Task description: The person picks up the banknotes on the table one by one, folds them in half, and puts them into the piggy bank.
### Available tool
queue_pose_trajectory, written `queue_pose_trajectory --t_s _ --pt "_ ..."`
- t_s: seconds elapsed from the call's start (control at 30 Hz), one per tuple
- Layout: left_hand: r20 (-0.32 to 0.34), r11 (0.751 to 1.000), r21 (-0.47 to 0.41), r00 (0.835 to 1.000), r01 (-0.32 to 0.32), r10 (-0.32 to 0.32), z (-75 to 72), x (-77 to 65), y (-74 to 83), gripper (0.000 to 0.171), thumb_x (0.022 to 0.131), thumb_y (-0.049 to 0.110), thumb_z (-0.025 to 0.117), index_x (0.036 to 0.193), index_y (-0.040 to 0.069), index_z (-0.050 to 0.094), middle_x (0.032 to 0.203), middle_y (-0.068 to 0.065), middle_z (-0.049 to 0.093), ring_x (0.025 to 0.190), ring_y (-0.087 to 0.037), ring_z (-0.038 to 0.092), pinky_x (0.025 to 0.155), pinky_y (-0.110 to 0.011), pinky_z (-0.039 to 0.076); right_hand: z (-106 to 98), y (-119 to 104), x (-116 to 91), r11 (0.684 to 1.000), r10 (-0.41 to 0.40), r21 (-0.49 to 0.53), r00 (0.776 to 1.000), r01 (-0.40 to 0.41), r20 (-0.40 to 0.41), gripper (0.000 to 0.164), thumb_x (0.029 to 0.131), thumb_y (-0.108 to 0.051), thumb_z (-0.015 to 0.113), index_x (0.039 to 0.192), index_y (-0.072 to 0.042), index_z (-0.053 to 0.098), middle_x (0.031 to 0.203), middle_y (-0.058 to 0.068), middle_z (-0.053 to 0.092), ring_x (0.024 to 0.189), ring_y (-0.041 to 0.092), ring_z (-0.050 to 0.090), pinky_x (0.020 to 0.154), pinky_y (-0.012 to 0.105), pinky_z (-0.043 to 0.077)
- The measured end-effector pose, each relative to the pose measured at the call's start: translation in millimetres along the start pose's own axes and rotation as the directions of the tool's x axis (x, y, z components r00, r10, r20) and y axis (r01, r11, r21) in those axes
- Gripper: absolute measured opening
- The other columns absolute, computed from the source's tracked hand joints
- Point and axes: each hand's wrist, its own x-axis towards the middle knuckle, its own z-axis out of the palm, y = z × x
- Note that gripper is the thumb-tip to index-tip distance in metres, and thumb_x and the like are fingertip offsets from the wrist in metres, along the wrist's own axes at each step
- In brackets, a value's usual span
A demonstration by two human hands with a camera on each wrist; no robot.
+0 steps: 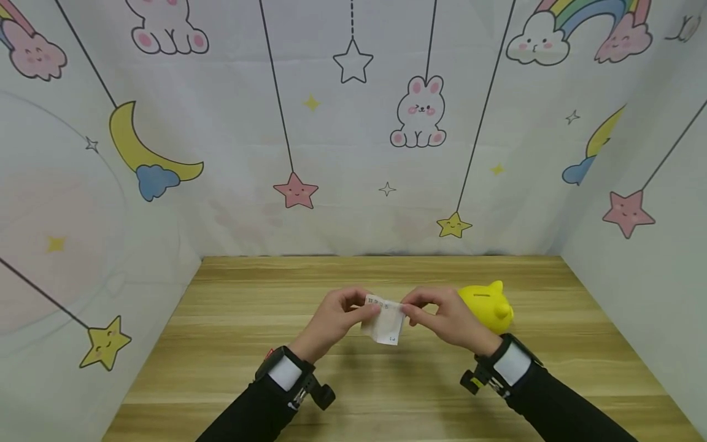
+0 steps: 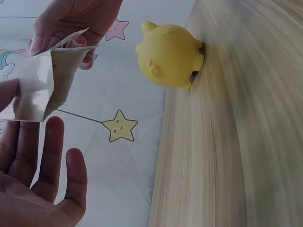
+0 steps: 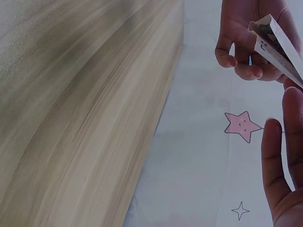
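Note:
A small folded piece of pale paper (image 1: pixel 388 325) with print along its top and at a lower corner is held up above the table. My left hand (image 1: pixel 336 316) pinches its left side between thumb and fingers. At the upper right corner, my right hand (image 1: pixel 450 319) pinches it with thumb and index finger. The left wrist view shows the paper (image 2: pixel 35 90) creased, with its layers standing apart. Darker print shows inside the fold of the paper (image 3: pixel 277 49) in the right wrist view. Just behind my right hand stands a yellow piggy bank (image 1: pixel 486 307) with a slot on top.
Both hands are over a wood-grain table (image 1: pixel 248 319). White fabric walls (image 1: pixel 353 159) printed with stars, rabbits and clouds enclose its back and sides. The piggy bank (image 2: pixel 170 54) sits right of the hands, toward the table's back.

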Motion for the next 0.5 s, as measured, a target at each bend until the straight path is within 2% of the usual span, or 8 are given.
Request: queue_pose_trajectory --t_s 0.17,0.37,0.5 --pt "-0.037 1.000 0.018 0.999 -0.009 0.010 2.6 0.2 -0.7 0.020 0.104 0.018 0.073 0.110 0.000 0.073 0.105 -0.004 0.072 0.094 -0.020 0.065 0.082 -0.031 0.052 0.5 1.3 0.5 1.000 0.010 0.000 1.000 -0.010 0.006 0.012 0.101 -0.001 0.071 0.103 -0.010 0.079 0.092 0.000 0.076 0.076 0.017 0.070 0.069 0.032 0.062" --pt "-0.064 0.999 0.053 0.998 -0.013 0.016 2.5 -0.5 -0.4 0.020 0.104 0.020 0.073 0.106 -0.001 0.073 0.102 -0.005 0.071 0.088 -0.020 0.063 0.077 -0.031 0.052 1.4 2.7 1.7 0.999 0.033 -0.006 0.999 -0.033 0.013 0.011 0.102 -0.002 0.071 0.104 -0.010 0.079 0.092 0.003 0.076 0.076 0.016 0.070 0.069 0.033 0.062" --pt "-0.082 0.998 0.064 0.997 -0.002 0.007 1.2 -1.2 0.7 0.021 0.104 0.022 0.073 0.105 0.001 0.073 0.100 -0.006 0.071 0.085 -0.019 0.062 0.074 -0.031 0.051 1.1 2.9 1.7 0.999 0.048 -0.007 0.999 -0.048 0.015 0.013 0.104 -0.004 0.068 0.111 -0.008 0.079 0.096 0.003 0.077 0.075 0.015 0.070 0.070 0.032 0.061"
